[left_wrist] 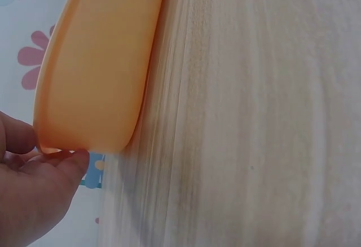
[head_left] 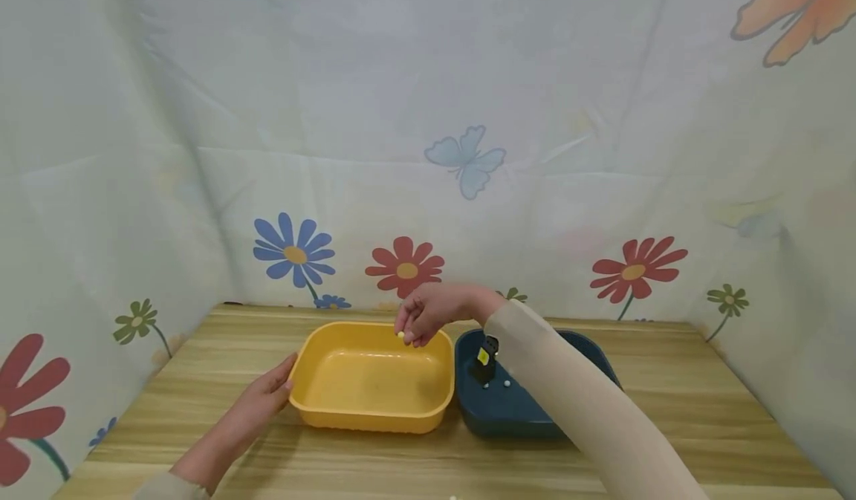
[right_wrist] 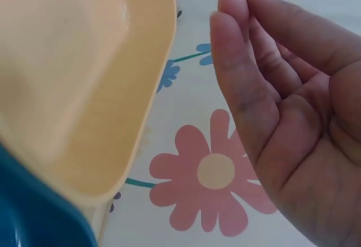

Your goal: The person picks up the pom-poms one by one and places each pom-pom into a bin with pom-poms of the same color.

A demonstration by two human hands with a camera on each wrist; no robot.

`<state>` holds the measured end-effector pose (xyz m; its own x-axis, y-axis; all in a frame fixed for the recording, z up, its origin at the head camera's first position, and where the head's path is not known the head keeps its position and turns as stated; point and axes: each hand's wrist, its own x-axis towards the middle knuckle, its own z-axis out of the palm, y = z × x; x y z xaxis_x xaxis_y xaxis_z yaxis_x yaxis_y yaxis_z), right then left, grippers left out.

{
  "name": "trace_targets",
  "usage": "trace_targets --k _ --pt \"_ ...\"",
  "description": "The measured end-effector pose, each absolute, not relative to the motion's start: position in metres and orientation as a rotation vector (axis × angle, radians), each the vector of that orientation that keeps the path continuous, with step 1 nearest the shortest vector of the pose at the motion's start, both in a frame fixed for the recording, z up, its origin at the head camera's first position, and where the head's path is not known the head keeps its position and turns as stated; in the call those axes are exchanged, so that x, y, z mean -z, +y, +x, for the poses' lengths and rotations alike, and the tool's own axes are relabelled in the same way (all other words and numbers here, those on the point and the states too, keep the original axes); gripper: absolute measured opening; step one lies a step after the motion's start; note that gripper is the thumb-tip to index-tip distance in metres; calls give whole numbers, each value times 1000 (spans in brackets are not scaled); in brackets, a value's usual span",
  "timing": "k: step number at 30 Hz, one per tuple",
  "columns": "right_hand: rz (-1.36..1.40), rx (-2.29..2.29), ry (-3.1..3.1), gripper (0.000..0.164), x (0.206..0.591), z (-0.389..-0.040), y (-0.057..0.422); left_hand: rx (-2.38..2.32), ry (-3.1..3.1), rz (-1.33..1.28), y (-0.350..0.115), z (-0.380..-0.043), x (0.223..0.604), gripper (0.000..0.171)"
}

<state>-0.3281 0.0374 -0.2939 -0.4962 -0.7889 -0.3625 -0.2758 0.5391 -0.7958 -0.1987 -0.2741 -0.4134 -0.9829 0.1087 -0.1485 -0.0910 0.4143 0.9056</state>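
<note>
A yellow plastic basin (head_left: 361, 388) stands on the wooden table. My left hand (head_left: 269, 390) pinches its left rim, thumb on one side and fingers on the other in the left wrist view. Over the basin's back right corner, my right hand (head_left: 431, 313) pinches a small pale yellow ball (head_left: 401, 334) between its fingertips. The right wrist view shows the thumb and fingers (right_wrist: 231, 49) drawn together, with the ball hidden. Against the yellow basin's right side sits a dark blue basin (head_left: 511, 426), partly covered by my right forearm.
Inside the blue basin are a black object with a yellow label (head_left: 484, 362) and a few small white balls (head_left: 507, 383). A flowered curtain (head_left: 468, 247) hangs behind the wooden table (head_left: 221, 366) and along its sides. A tiny white speck (head_left: 452, 497) lies at the front edge of view.
</note>
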Motion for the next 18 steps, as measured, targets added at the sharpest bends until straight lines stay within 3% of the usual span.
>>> trace_targets --k 5,13,18 --pt "-873 858 2029 31 298 -341 18 -1623 2468 9 -274 -199 414 58" --pt "-819 900 2016 15 307 -351 1 -1646 2431 44 -274 -200 414 59" --pt "-800 935 2024 20 321 -351 -8 -1649 2420 47 -274 -200 415 59"
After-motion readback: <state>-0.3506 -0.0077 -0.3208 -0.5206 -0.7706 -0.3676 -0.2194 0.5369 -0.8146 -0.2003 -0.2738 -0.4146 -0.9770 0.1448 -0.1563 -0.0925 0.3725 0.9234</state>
